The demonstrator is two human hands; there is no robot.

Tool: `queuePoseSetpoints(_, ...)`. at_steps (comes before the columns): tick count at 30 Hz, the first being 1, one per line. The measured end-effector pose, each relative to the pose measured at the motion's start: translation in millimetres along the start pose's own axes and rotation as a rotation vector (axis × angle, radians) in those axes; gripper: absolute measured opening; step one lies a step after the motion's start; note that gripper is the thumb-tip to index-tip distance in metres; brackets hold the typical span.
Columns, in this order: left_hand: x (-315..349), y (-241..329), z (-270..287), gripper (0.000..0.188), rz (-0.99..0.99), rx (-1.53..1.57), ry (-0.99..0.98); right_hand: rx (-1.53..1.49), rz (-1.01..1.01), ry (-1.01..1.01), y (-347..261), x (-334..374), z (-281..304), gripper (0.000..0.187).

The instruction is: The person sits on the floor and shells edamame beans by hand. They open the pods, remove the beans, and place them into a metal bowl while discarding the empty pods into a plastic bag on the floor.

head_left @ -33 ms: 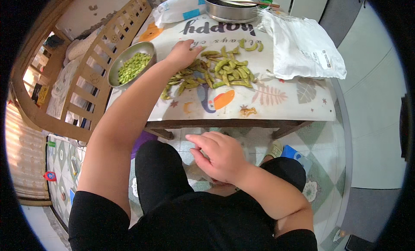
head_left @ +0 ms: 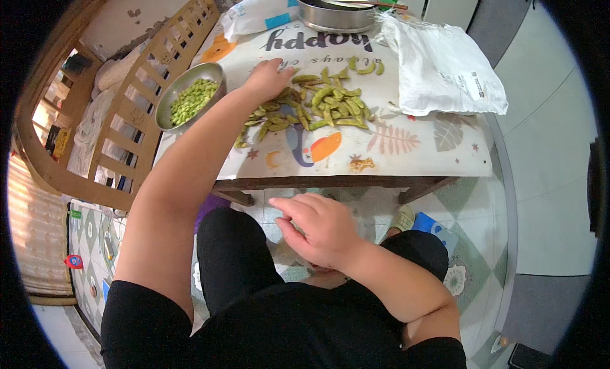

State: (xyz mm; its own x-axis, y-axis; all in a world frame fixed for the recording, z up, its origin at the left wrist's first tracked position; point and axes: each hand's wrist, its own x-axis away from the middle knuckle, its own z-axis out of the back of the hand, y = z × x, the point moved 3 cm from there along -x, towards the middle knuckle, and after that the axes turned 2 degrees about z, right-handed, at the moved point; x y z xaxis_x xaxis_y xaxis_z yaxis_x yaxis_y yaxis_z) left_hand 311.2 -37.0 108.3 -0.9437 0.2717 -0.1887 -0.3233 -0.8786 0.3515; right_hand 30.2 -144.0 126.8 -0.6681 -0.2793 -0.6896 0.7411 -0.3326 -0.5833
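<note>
My left hand (head_left: 265, 80) reaches over the far left edge of a heap of green soybean pods (head_left: 333, 102) on the table. Its thumb and forefinger stand apart, with nothing visible between them; the undersides of the fingers are hidden. Left of that forearm, a metal bowl (head_left: 219, 83) holds shelled green beans (head_left: 194, 101), tilted toward me in this view. My right hand (head_left: 324, 232) hovers over my lap in front of the table edge. Its fingers are loosely bent, thumb apart from forefinger, and it appears to hold nothing.
A printed cloth (head_left: 394, 159) covers the table. White bags lie at the right (head_left: 445, 70) and far left (head_left: 257, 16). A metal pan (head_left: 330, 16) with a bowl and chopsticks (head_left: 375, 4) stands at the back. A wooden crib rail (head_left: 117, 137) borders the left side.
</note>
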Motion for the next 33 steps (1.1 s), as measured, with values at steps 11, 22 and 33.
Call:
queuePoseSetpoints(11, -64.0, -11.8, 10.4, 0.030, 0.025, -0.415, -0.302, -0.047, -0.009, -0.023, 10.7, -3.0, -3.7, 0.022)
queuePoseSetpoints(22, -46.6, -16.6, 42.1, 0.011, 0.093, 0.310, -0.325, -0.088, -0.025, -0.103, 16.1, -8.3, -18.8, 0.018)
queuePoseSetpoints(33, -24.7, -14.6, 24.1, 0.033, -0.224, -0.309, -0.564, -0.122, -0.027, -0.177, 19.3, -11.3, -37.4, 0.014)
